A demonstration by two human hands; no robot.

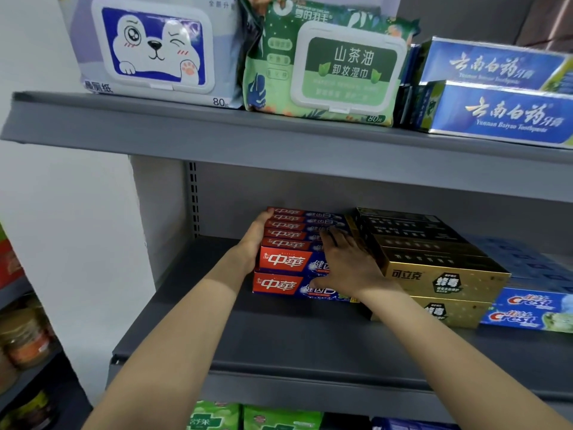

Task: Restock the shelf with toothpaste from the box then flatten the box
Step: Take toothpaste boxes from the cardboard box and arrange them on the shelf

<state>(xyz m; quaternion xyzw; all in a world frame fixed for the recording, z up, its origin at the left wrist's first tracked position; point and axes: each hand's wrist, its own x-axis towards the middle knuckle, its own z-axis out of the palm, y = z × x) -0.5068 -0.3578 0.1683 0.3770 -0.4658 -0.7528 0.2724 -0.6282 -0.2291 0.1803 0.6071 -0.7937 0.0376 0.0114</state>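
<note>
On the middle shelf [279, 342], the red-and-blue toothpaste cartons [288, 259] sit in a two-high block running from the near edge back toward the rear panel, with their printed ends facing outward so the brand reads from the aisle. The left hand [255, 237] lies flat against the left flank of the block, its fingers straight and together, reaching far along the row; this looks like a squaring push that keeps the cartons from fanning out to the open left side of the shelf. The right hand [347, 262] rests over the right part of the block, palm down, fingers spread and pressed on the top cartons where they meet the gold-and-black cartons [434, 268] just to the right; neither hand seems curled round a carton, though the right thumb is partly hidden below the palm. Together the two hands bracket the stack, probably to seat it tight against its neighbour and line up its faces. Farther right stand blue Crest cartons [527, 311], and on the upper shelf [217, 131] lie two wipe packs [155, 51] beside blue toothpaste boxes [496, 113]. The supply box is not in view, so flattening it appears not yet begun.
</note>
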